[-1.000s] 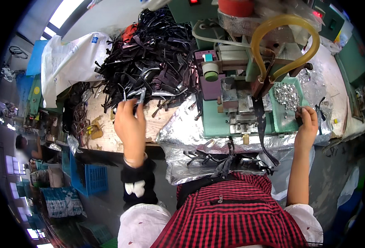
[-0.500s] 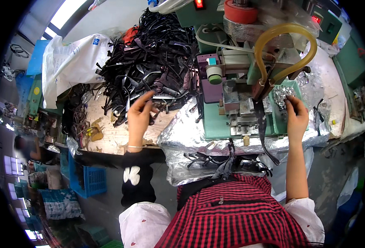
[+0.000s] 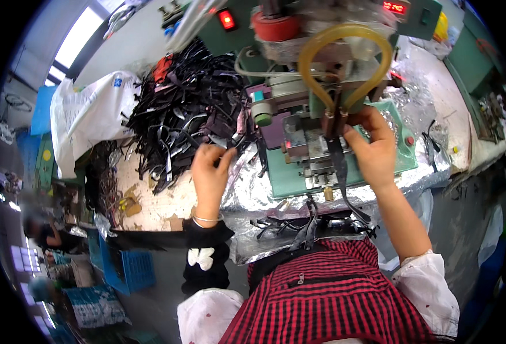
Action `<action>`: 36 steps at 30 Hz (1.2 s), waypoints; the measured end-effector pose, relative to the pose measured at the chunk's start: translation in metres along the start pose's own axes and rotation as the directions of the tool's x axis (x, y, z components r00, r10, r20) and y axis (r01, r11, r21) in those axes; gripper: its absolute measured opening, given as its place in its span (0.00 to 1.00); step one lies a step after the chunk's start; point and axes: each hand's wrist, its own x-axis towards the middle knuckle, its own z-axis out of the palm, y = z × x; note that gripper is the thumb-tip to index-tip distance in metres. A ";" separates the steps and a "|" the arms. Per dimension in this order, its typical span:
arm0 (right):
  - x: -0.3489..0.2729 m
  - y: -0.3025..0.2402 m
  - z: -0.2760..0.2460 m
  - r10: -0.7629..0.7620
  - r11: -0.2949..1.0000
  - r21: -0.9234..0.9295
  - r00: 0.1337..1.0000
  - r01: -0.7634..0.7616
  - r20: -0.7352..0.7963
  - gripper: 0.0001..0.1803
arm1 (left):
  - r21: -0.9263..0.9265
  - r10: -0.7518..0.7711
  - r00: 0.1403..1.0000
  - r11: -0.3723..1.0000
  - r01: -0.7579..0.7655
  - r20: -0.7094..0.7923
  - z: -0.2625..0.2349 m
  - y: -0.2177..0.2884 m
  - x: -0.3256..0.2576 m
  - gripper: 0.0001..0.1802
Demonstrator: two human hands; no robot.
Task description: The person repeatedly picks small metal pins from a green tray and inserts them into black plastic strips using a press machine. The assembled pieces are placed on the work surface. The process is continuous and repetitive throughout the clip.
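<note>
A green bench press (image 3: 299, 186) stands in front of me, with a looped yellow hose (image 3: 386, 54) above its brown press head (image 3: 334, 123). From under the head a black strap (image 3: 340, 166) hangs toward me. My right hand (image 3: 376, 150) is at the head's right side, thumb and fingers bent inward; what they pinch, if anything, is hidden. At the near right edge of a heap of black straps (image 3: 184, 114), my left hand (image 3: 211, 172) is closed with fingertips drawn together. I cannot make out what lies between them.
A green tray (image 3: 399, 123) lies behind my right hand. More black straps (image 3: 304, 229) rest on clear plastic at the bench's front edge. A white sack (image 3: 92, 109) stands left of the heap, and a blue crate (image 3: 128, 266) below the bench.
My right hand has moved from the tray of small silvery pieces left to the press head. My left hand has come right and its fingers have closed. The view has shifted.
</note>
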 end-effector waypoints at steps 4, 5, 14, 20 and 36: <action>-0.010 0.004 0.011 0.104 0.976 0.196 0.993 -0.092 -0.051 0.27 | -0.263 -0.227 0.974 0.941 0.213 -0.024 0.012 0.005 -0.019 0.08; -0.010 0.002 0.011 0.104 0.976 0.197 0.992 -0.088 -0.072 0.27 | -0.359 -0.256 0.963 0.910 0.208 -0.090 0.008 0.028 -0.010 0.08; -0.011 -0.044 0.007 0.234 0.931 0.281 0.972 -0.235 0.038 0.35 | -0.224 0.386 0.903 0.878 -0.422 -0.190 -0.018 0.162 0.055 0.05; -0.017 -0.039 -0.032 0.066 0.988 0.116 0.965 -0.098 0.254 0.37 | -0.079 0.852 0.517 0.523 -0.849 0.084 0.029 0.175 -0.008 0.10; -0.041 0.045 -0.108 0.240 0.696 -0.681 0.968 -0.229 -0.080 0.10 | -0.210 0.844 0.536 0.520 -0.828 -0.022 0.058 0.153 -0.010 0.16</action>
